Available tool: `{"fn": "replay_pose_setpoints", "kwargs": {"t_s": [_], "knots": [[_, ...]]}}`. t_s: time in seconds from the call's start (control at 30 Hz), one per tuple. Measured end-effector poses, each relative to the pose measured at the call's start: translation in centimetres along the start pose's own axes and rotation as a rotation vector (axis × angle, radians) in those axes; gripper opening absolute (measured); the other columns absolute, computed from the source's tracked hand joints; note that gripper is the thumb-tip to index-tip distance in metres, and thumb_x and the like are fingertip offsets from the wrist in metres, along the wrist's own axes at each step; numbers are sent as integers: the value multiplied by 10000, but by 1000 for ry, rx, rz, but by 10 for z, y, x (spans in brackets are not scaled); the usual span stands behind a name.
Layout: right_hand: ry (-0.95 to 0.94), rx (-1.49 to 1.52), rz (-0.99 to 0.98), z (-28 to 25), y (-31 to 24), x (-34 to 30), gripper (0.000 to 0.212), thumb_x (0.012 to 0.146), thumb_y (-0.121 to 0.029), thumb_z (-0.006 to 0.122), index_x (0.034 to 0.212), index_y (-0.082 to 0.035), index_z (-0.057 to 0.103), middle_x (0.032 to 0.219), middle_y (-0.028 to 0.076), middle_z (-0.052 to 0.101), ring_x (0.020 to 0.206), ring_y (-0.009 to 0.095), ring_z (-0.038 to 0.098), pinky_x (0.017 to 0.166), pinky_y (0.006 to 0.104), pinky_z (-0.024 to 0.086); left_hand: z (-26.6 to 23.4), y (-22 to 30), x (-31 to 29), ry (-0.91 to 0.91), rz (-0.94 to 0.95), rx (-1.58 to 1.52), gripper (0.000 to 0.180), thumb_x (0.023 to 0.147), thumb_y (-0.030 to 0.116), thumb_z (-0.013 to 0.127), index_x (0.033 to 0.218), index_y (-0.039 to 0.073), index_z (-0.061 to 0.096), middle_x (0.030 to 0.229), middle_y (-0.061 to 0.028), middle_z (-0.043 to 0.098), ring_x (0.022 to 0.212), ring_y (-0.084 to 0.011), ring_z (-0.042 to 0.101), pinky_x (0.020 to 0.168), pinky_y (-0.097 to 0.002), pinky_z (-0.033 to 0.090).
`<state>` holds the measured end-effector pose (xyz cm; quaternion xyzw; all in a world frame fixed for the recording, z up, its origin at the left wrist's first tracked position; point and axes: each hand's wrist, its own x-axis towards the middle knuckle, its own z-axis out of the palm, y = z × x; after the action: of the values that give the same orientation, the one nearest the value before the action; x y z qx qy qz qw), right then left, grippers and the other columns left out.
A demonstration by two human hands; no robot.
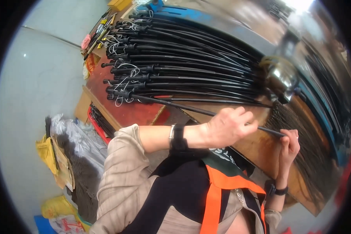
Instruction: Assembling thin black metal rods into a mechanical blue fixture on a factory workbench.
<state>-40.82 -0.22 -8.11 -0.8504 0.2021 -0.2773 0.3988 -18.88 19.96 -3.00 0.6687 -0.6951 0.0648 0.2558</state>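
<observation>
My left hand (232,126) is closed around a long, thin black rod (175,104) and holds it slanting across my front. Farther along, my right hand (289,146) pinches the rod's end between thumb and fingers. The rod's other end reaches left to a thicker black handle-like part. Just beyond my hands lies a large bundle of similar black rods (199,62). Loops of thin white cord (123,87) hang among their thicker left ends.
A shiny round metal thing (282,80) stands by the bundle's right end. Thin dark strands (300,156) lie along the wooden table (253,150) at right. Pens and tools (101,31) sit at the far left. Bags and grey sheeting (78,136) are at lower left.
</observation>
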Motion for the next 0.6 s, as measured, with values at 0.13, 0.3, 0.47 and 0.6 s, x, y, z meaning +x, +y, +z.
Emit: {"fn": "replay_pose_setpoints", "kwargs": {"t_s": [0.13,0.3,0.47,0.6], "knots": [[-96,-379,-454,-9,-27,16,276,945,-219,625,1086,12,676,836,81,564,808,226,523,730,329,412,4,3,-2,-26,45,-35,278,735,107,598,1008,54,612,846,-64,551,745,-219,583,582,-319,520],[-162,-419,-414,9,-37,13,334,811,-34,654,1143,4,661,805,102,560,806,274,529,732,365,424,9,-5,-4,-105,59,-55,272,739,96,599,1008,60,614,840,-65,550,755,-220,587,588,-328,525],[-137,-334,-332,53,-47,7,388,735,57,624,1119,8,653,791,121,577,760,306,543,694,402,440,-12,-29,-28,-187,29,-66,296,728,79,608,1024,75,616,818,-59,539,742,-218,581,575,-327,518],[-152,-296,-319,71,-41,10,343,769,64,628,1107,10,648,799,143,560,761,317,531,678,396,440,-13,-45,-38,-167,8,7,190,751,91,617,939,79,595,833,-72,542,785,-229,612,614,-339,534]]}}
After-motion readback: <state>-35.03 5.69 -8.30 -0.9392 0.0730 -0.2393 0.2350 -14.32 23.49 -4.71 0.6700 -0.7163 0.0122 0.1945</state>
